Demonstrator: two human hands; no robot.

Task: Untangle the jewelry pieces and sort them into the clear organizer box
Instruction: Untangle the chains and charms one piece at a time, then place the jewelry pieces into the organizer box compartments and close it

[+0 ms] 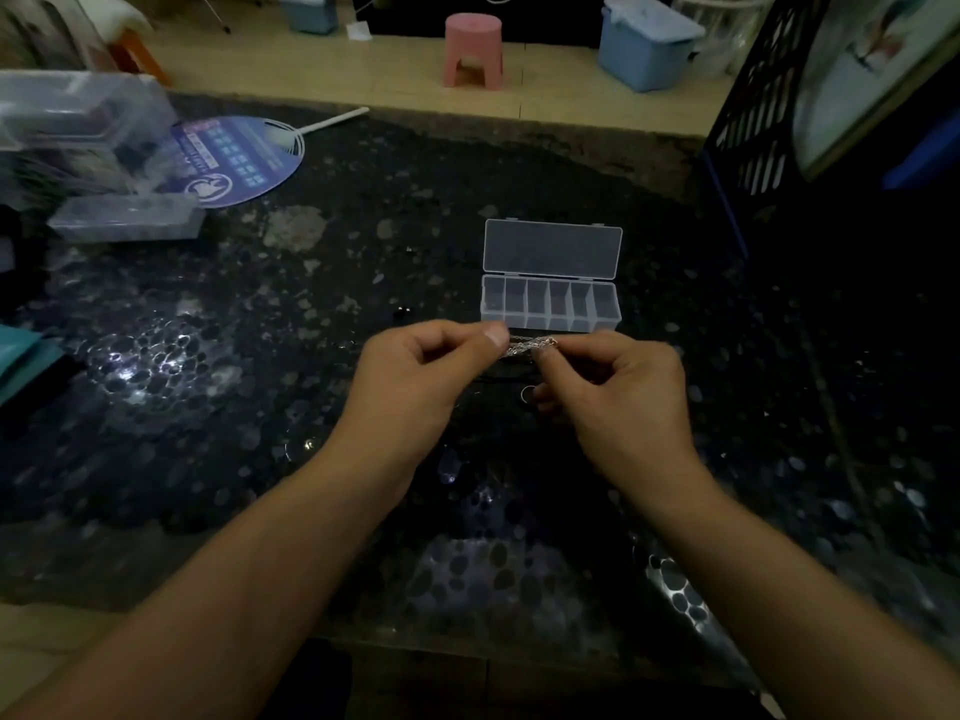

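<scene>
A thin silver chain tangle (525, 348) stretches between my two hands just above the dark speckled table (311, 387). My left hand (415, 376) pinches its left end with thumb and fingers. My right hand (613, 387) pinches its right end, and a small silver ring (527, 393) shows beside its lower fingers. The clear organizer box (550, 304) lies right behind the hands with its lid (552, 249) open and standing back; several compartments look empty. A small dark piece (402, 311) lies on the table left of the box.
Clear plastic containers (78, 132) and a long clear case (127, 218) stand at the far left beside a purple hand fan (234, 158). A black perforated rack (769, 111) rises at the right. A pink stool (472, 49) and blue bins (647, 41) stand on the floor beyond.
</scene>
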